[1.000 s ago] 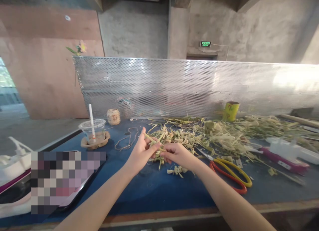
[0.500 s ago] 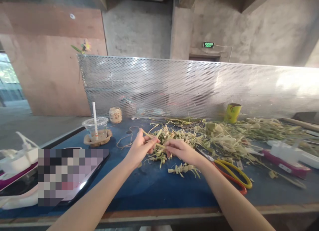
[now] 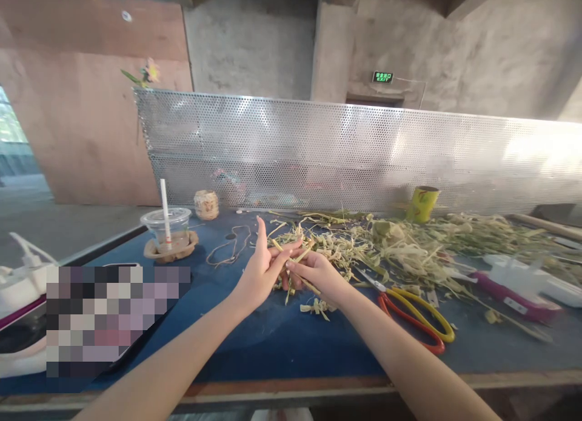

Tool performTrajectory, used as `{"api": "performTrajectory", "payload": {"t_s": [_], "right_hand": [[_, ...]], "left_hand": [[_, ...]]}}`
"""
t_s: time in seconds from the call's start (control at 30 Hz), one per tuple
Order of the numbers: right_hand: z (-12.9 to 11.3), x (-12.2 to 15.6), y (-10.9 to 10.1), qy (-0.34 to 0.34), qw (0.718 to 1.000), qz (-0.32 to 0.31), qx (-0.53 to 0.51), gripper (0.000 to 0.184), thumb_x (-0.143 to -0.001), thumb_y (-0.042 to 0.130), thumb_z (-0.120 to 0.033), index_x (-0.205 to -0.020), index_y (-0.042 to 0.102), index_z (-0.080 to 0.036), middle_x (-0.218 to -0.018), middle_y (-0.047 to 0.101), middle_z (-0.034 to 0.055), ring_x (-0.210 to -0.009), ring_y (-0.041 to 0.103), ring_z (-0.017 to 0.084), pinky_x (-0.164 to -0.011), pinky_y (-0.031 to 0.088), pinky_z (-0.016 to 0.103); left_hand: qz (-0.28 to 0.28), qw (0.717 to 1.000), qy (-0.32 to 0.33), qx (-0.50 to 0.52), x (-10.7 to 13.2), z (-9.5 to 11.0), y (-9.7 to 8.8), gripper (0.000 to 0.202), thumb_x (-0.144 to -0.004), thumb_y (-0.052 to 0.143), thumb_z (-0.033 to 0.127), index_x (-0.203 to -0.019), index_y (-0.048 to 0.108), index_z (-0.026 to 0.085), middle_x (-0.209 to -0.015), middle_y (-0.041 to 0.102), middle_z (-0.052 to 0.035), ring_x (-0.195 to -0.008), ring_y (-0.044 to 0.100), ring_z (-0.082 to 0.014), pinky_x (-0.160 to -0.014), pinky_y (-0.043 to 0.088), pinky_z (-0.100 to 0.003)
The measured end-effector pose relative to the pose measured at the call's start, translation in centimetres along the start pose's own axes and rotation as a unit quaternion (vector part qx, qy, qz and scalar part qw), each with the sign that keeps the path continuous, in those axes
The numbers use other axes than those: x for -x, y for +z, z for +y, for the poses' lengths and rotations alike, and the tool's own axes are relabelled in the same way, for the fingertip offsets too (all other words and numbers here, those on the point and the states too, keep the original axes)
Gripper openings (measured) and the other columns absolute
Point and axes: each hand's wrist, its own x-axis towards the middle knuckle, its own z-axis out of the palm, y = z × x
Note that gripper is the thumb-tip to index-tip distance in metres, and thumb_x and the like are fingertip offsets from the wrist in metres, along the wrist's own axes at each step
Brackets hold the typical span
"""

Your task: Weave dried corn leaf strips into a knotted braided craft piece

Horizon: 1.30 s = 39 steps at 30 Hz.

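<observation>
head view: the left hand (image 3: 259, 275) and right hand (image 3: 321, 275) meet above the blue tabletop (image 3: 282, 354), both pinching pale plant strips (image 3: 305, 253) between them, probably to steady the thin pieces where they cross. loose dried plant scraps (image 3: 345, 251) lie just beyond, and red-and-yellow-handled scissors (image 3: 396, 292) rest to the right, seemingly for easy reach.

Both my bare forearms reach forward and slant inward, the left forearm (image 3: 182, 348) from lower left, the right forearm (image 3: 400, 342) from lower right. My hands meet, fingers overlapping. On my left hand (image 3: 264, 272), one digit (image 3: 260, 234) sticks straight up, apart from the others. My right hand (image 3: 321, 275) is curled, its thumb (image 3: 296, 268) pointing toward the left.
</observation>
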Motion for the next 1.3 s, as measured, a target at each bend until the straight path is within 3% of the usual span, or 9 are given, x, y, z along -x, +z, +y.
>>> {"api": "performTrajectory", "payload": {"t_s": [0.1, 0.27, 0.43, 0.63, 0.73, 0.87, 0.97, 1.13, 1.3], "right_hand": [[-0.2, 0.2, 0.1, -0.002, 1.000, 0.010, 0.019, 0.030, -0.071, 0.059, -0.045, -0.064, 0.053, -0.016, -0.045, 0.048, -0.0058, -0.041, 0.042, 0.006, -0.042, 0.031, 0.020], [-0.6, 0.3, 0.3, -0.018, 0.997, 0.032, 0.062, 0.030, -0.073, 0.058, -0.044, -0.062, 0.052, -0.017, -0.046, 0.050, -0.0050, -0.039, 0.041, 0.005, -0.040, 0.031, 0.019], [-0.2, 0.4, 0.6, 0.004, 0.998, 0.056, 0.029, 0.027, -0.069, 0.062, -0.040, -0.066, 0.049, -0.017, -0.050, 0.053, -0.0059, -0.037, 0.043, 0.005, -0.037, 0.034, 0.018], [0.1, 0.4, -0.2, 0.018, 0.997, 0.058, 0.038, 0.019, -0.071, 0.060, -0.033, -0.074, 0.051, -0.016, -0.054, 0.055, -0.0042, -0.037, 0.044, 0.005, -0.036, 0.035, 0.018], [0.2, 0.3, -0.6, 0.022, 0.992, 0.089, 0.085, 0.018, -0.070, 0.060, -0.028, -0.080, 0.051, -0.017, -0.054, 0.054, -0.0049, -0.036, 0.043, 0.006, -0.034, 0.034, 0.019], [0.0, 0.5, -0.5, 0.012, 0.971, 0.116, 0.209, 0.015, -0.070, 0.059, -0.027, -0.081, 0.053, -0.018, -0.049, 0.049, -0.0066, -0.037, 0.042, 0.007, -0.037, 0.034, 0.020], [-0.3, 0.6, -0.2, 0.011, 0.955, 0.136, 0.265, 0.011, -0.069, 0.060, -0.025, -0.076, 0.055, -0.018, -0.046, 0.045, -0.0074, -0.038, 0.042, 0.007, -0.039, 0.035, 0.020], [-0.4, 0.5, 0.0, 0.037, 0.987, 0.129, 0.091, 0.017, -0.072, 0.058, -0.031, -0.076, 0.049, -0.018, -0.046, 0.049, -0.0073, -0.034, 0.040, 0.006, -0.033, 0.033, 0.018], [0.0, 0.1, -0.3, 0.038, 0.989, 0.146, 0.000, 0.023, -0.068, 0.063, -0.034, -0.075, 0.050, -0.016, -0.045, 0.051, -0.0071, -0.031, 0.039, 0.005, -0.031, 0.033, 0.018]], "left_hand": [[-0.007, 0.999, 0.019, -0.050, 0.2, 0.4, -0.1, 0.082, -0.086, 0.042, 0.026, -0.130, -0.026, 0.037, -0.119, 0.056, -0.0134, -0.042, 0.056, -0.0103, -0.042, 0.046, -0.028], [0.017, 0.990, 0.062, -0.129, 0.4, 0.5, -0.2, 0.077, -0.086, 0.042, 0.024, -0.136, -0.017, 0.029, -0.107, 0.064, -0.0124, -0.047, 0.058, -0.0126, -0.055, 0.051, -0.032], [0.066, 0.989, 0.047, -0.127, 0.4, 0.3, -0.6, 0.074, -0.087, 0.040, 0.029, -0.135, -0.016, 0.033, -0.106, 0.064, -0.0116, -0.034, 0.044, -0.0069, -0.036, 0.041, -0.024], [-0.049, 0.998, -0.026, -0.033, -0.1, 0.2, -1.7, 0.086, -0.082, 0.051, 0.026, -0.133, -0.018, 0.039, -0.131, 0.044, -0.0152, -0.048, 0.050, -0.0071, -0.047, 0.047, -0.028], [-0.052, 0.996, -0.053, -0.043, -0.2, -0.1, -2.1, 0.101, -0.073, 0.062, 0.023, -0.132, -0.019, 0.039, -0.136, 0.035, -0.0161, -0.059, 0.057, -0.0117, -0.056, 0.051, -0.034], [-0.019, 0.992, -0.053, -0.112, 0.0, -0.4, -1.8, 0.102, -0.072, 0.062, 0.023, -0.135, -0.018, 0.027, -0.096, 0.063, -0.0100, -0.063, 0.060, -0.0174, -0.057, 0.050, -0.033], [-0.028, 0.983, -0.034, -0.178, 0.0, -0.5, -1.5, 0.094, -0.076, 0.057, 0.023, -0.136, -0.016, 0.024, -0.066, 0.060, 0.0013, -0.057, 0.058, -0.0158, -0.054, 0.047, -0.030], [-0.042, 0.984, -0.076, -0.157, 0.1, -0.6, -1.1, 0.099, -0.076, 0.057, 0.020, -0.133, -0.024, 0.018, -0.060, 0.059, 0.0045, -0.048, 0.052, -0.0117, -0.048, 0.042, -0.025], [-0.058, 0.987, -0.136, -0.060, 0.4, -0.8, -1.1, 0.100, -0.073, 0.060, 0.019, -0.136, -0.017, 0.012, -0.056, 0.056, 0.0056, -0.049, 0.055, -0.0132, -0.050, 0.045, -0.028]]}}
